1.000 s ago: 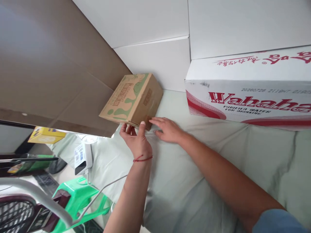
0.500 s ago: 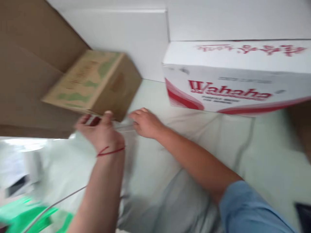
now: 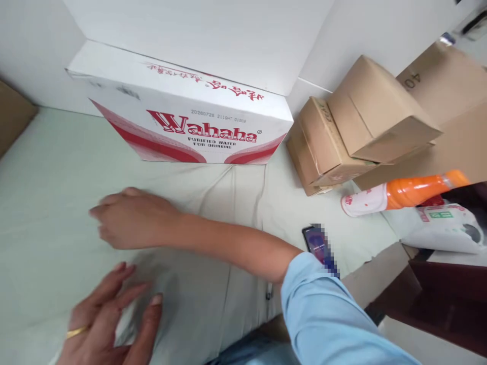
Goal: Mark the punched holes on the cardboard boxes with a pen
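My left hand [image 3: 110,314] hovers at the lower left with its fingers spread and nothing in it. A gold ring shows on one finger. Above it, my right hand [image 3: 131,218] is over the pale green sheet [image 3: 198,203]; its fingers are half bent, and no object shows between them. Behind my right hand stands a white and red Wahaha water carton [image 3: 213,129] against the white wall, apart from both hands. Only a side of a brown cardboard box [image 3: 13,119] remains in view at the left edge.
At the right, two brown boxes [image 3: 380,106] are stacked by a larger cardboard piece [image 3: 452,96]. An orange-topped bottle [image 3: 403,193] leans near a white plastic bag [image 3: 445,228]. A phone [image 3: 317,246] and a small dark object [image 3: 269,291] lie near my right arm.
Both hands have come away from the brown box with green print; my left hand has let go of it. The view has swung right, bringing the stacked boxes, bottle and phone into sight.
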Motion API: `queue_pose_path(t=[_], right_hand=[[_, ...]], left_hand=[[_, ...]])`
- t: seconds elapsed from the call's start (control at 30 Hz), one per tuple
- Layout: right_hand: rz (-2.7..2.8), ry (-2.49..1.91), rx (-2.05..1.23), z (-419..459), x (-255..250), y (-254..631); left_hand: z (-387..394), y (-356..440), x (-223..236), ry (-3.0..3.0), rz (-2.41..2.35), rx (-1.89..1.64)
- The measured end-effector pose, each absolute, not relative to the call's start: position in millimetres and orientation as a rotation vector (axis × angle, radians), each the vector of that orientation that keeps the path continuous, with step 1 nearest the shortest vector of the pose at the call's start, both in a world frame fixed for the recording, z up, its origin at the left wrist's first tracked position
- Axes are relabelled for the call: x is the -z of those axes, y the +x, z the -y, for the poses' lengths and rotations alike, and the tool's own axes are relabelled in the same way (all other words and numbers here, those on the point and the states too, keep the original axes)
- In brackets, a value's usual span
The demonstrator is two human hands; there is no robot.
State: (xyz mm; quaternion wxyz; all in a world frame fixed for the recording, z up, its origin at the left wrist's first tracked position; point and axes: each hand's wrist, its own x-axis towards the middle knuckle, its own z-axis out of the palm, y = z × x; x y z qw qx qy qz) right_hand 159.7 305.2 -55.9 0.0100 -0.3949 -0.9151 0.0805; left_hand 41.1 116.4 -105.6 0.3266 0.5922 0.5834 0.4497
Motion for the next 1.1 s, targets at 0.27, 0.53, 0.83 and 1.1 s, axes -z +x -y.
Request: queue_pose_path(t=[0.27, 0.53, 0.83, 1.1], right_hand=[[1.553, -1.568, 0.141, -145.4, -57.2, 385.7], [1.253, -2.102, 0.834, -126.2, -139.6, 567.2], [1.083, -2.453, 0.388, -199.8, -174.7, 571.6], [0.923, -2.538, 0.245, -197.6, -162.3, 572.9]], left_hand=[[-92.8, 14.1, 154.1, 2.316, -1.383, -0.883], [-97.1, 20.5, 150.5, 2.379, -1.398, -0.896], [-101.8, 24.0, 145.0, 2.477, -1.358, -1.018], [-96.8, 25.8, 130.0, 2.599, -1.363, -0.853]])
